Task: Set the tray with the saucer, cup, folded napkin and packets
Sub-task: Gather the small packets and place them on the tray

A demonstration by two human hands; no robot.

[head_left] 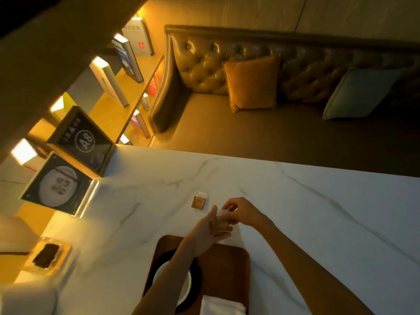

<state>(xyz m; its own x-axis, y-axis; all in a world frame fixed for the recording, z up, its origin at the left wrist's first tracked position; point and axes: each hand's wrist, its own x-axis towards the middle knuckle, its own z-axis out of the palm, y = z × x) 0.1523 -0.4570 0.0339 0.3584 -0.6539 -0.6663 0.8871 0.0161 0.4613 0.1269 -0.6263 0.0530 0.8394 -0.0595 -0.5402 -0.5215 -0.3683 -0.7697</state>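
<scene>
Hands meet above the far edge of the tray (229, 258), over the white marble table (318, 212). Left hand (205, 234) is palm-side toward the right, fingers half curled, gripping a small brown packet (221, 226). Right hand (242, 211) pinches the top of that same packet with thumb and fingertips; other fingers curled in. Possibly more than one packet is stacked in the grip, cannot tell.

Second packet (198, 201), brown with a white top, lies flat on the table just beyond the hands, apart from the tray.

Tray is dark wood with rounded corners, at bottom centre. On it: black saucer (196, 277) with a white cup (186, 285) on top, both partly hidden by the left forearm. White folded napkin (221, 306) lies on the tray's near right part, cut off by the frame edge, just beside the saucer.

Glass dish (48, 256) with dark contents sits at the table's left edge. Framed sign marked A8 (85, 138) stands at the far left corner. Tufted leather bench (250, 71) with an orange cushion (252, 83) and a grey-green cushion (361, 92) runs behind the table. Lighting dim, warm.
</scene>
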